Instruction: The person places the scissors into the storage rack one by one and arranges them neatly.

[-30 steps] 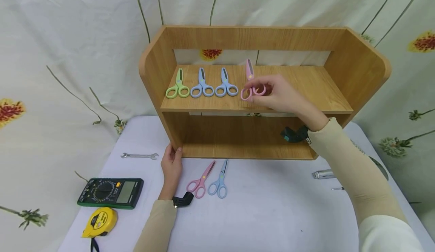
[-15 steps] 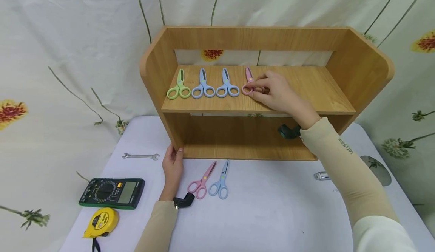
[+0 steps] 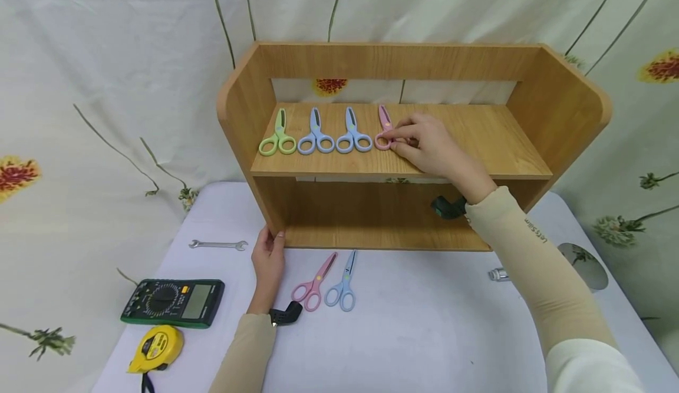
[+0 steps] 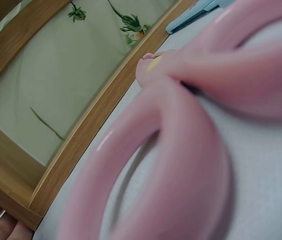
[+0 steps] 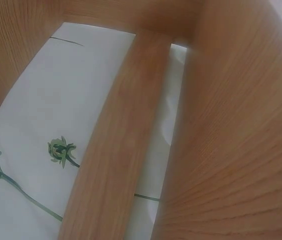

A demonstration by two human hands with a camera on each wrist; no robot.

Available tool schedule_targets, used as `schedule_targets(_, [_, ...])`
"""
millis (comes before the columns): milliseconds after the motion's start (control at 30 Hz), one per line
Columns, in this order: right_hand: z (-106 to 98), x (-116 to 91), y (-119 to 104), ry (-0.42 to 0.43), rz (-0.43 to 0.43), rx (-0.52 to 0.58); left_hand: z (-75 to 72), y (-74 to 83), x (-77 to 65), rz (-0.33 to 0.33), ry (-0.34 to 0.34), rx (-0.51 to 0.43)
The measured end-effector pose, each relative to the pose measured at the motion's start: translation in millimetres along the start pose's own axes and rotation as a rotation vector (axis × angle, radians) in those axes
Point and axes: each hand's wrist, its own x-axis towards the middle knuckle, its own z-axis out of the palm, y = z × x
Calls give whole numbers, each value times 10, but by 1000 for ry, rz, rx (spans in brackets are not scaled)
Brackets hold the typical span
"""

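Pink scissors (image 3: 384, 123) lay on the wooden shelf (image 3: 480, 139) at the right grip (image 3: 428, 145), which pinched their handle; the left grip (image 3: 268, 263) held the shelf's lower corner. A leftward drag might have knocked the blue scissors (image 3: 352, 129) left of the right grip.

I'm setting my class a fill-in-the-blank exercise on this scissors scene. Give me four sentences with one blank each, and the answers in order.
1. The right hand holds the ____ scissors on the upper shelf.
2. In the head view, the leftmost pair on that shelf is ____.
3. Between the leftmost pair and the held scissors lie ____ blue pairs.
4. The yellow tape measure appears just below the ____ in the head view.

Answers: pink; green; two; multimeter.
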Motion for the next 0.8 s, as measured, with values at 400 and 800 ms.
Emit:
schedule_targets(400, [21, -3, 7, 11, -15, -16, -11, 16, -11, -12, -12, 21])
schedule_targets(800, [21, -17, -9, 18, -7, -39, -5, 6, 0, -15, -17, 26])
